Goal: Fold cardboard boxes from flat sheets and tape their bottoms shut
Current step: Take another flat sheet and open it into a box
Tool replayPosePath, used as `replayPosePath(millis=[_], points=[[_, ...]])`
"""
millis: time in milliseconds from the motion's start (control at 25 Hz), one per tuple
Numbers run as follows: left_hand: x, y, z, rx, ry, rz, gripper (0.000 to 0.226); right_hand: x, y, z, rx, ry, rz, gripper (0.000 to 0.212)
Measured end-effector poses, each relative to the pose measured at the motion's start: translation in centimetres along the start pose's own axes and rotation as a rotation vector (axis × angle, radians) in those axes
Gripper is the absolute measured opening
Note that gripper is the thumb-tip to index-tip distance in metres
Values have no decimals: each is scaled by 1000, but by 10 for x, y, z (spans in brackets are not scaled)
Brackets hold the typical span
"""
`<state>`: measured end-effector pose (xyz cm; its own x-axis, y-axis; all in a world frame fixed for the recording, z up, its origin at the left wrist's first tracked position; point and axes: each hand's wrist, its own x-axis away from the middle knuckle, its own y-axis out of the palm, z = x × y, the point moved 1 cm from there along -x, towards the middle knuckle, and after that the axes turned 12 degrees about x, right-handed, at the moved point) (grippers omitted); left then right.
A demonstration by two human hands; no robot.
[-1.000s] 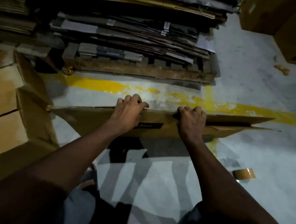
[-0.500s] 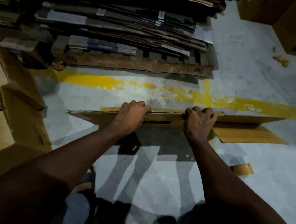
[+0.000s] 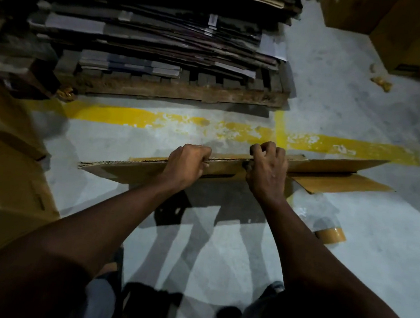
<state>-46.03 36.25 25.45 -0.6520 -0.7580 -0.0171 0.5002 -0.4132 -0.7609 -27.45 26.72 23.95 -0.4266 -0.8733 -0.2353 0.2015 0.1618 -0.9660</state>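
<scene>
While both hands grip flat box point(image 3: 136, 168), tape roll point(image 3: 331, 236) near, pallet point(image 3: 179, 91) beyond

I count two hands: my left hand point(image 3: 188, 163) and my right hand point(image 3: 266, 173), both on one flat cardboard sheet point(image 3: 131, 169). One roll of brown tape point(image 3: 331, 235) lies on the floor. One wooden pallet point(image 3: 179, 90) carries a stack of flattened sheets too many to count. Two made-up boxes point(image 3: 406, 31) stand at the floor's far right corner.
</scene>
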Motion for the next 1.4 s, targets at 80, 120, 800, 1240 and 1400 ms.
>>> replayPosePath(millis=[80,120,800,1240,1400], points=[[-3,1,2,25,-27,-4,12,4,-2,-2,-10,-42,33,31],[-5,1,2,42,-36,-5,11,5,-2,-2,1,-58,39,30],[-13,7,-4,-60,-58,-28,45,4,0,-10,7,-170,-128,38],[-42,38,27,-267,5,-265,26,4,5,-11,-115,-324,-314,21],[-67,39,26,-322,7,-350,16,7,9,-5,-114,-280,-420,24]])
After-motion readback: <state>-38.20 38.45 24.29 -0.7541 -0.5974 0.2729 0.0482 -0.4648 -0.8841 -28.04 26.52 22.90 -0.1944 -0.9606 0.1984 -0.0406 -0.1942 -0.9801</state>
